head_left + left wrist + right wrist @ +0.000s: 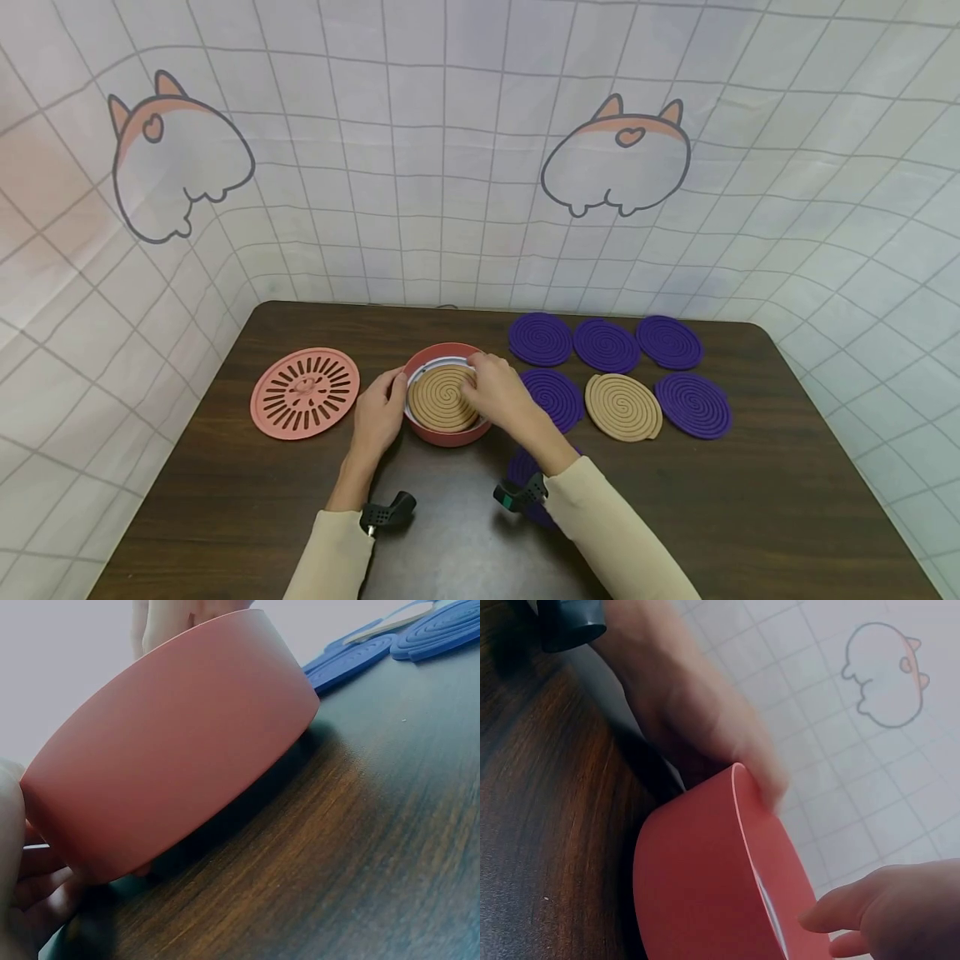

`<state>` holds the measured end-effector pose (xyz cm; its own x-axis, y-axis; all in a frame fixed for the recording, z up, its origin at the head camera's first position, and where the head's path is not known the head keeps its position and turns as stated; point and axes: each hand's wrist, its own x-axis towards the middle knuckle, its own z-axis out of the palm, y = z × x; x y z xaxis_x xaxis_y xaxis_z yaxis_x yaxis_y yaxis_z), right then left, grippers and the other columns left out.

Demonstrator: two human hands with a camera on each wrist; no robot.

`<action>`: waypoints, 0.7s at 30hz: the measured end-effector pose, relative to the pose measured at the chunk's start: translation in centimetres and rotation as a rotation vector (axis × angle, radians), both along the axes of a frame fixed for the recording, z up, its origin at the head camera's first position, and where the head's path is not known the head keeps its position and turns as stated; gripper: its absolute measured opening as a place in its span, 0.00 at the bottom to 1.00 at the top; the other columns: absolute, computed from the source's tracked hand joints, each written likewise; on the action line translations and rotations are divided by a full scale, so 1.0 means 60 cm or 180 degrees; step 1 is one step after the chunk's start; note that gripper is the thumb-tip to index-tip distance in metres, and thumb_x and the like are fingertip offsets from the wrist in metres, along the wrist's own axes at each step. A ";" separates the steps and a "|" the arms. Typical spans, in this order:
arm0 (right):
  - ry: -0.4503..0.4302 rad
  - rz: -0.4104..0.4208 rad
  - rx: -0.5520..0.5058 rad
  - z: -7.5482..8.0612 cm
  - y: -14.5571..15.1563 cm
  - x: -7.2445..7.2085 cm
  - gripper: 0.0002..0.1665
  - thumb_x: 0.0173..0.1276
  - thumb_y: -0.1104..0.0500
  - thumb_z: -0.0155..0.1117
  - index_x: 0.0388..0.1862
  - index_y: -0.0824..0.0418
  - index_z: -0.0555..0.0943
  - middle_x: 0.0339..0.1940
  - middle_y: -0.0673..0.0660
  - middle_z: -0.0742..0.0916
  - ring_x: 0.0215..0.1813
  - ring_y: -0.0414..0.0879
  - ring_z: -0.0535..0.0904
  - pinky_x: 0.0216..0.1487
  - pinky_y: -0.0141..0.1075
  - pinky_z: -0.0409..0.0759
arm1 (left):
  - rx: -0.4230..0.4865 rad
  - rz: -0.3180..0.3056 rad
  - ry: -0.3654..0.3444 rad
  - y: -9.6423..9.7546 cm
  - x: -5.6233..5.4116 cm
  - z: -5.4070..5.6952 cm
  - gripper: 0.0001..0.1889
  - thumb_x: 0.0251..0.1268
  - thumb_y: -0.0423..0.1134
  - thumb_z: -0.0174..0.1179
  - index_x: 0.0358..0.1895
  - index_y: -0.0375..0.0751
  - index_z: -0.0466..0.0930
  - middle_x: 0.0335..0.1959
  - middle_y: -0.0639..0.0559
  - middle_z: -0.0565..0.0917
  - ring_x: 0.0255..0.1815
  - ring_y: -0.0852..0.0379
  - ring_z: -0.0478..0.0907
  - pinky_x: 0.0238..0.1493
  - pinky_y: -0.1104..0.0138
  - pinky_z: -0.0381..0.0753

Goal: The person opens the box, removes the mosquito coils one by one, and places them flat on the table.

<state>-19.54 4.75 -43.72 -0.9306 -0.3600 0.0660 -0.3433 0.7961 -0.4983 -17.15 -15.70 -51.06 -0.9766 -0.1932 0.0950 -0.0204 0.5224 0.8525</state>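
Note:
A red round mosquito-coil box (448, 439) with a pale inner ring stands on the table. My left hand (378, 412) grips its left side, thumb over the rim and fingers low along the outer wall. Inside the box lies a tan mosquito coil (444, 400). Reaching in over the right rim, my right hand (501, 392) has its thumb and fingers at the coil's right edge, slightly bent and apart in the right wrist view. How its fingertips meet the coil is hidden. The left wrist view shows mainly the box's red wall (180, 742).
To the left lies a pink slotted lid (305, 393). Several purple mosquito coils (606, 345) and another tan coil (623, 407) are spread on the right. One purple coil (522, 468) is partly under my right forearm. A white tiled-pattern curtain (450, 250) hangs behind the table.

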 end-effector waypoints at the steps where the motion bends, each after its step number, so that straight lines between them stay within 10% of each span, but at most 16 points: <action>1: -0.0017 0.0008 0.0030 -0.001 -0.002 -0.001 0.24 0.69 0.58 0.63 0.61 0.70 0.78 0.56 0.68 0.85 0.44 0.56 0.83 0.43 0.48 0.84 | 0.0002 0.0001 0.0002 0.000 0.000 -0.001 0.23 0.79 0.52 0.45 0.65 0.43 0.78 0.64 0.43 0.80 0.68 0.46 0.76 0.70 0.49 0.72; 21: 0.0187 0.0148 0.0708 -0.015 -0.028 -0.014 0.14 0.68 0.60 0.62 0.48 0.68 0.78 0.40 0.66 0.87 0.46 0.61 0.86 0.50 0.51 0.84 | -0.0007 0.0016 -0.0045 -0.001 -0.003 -0.004 0.24 0.79 0.53 0.45 0.65 0.45 0.78 0.64 0.45 0.80 0.68 0.46 0.76 0.70 0.49 0.72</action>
<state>-20.35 3.05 -44.60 -0.9096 -0.4141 0.0339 -0.4054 0.8668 -0.2905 -17.35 -15.77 -51.31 -0.9768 -0.1978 0.0815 -0.0351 0.5242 0.8509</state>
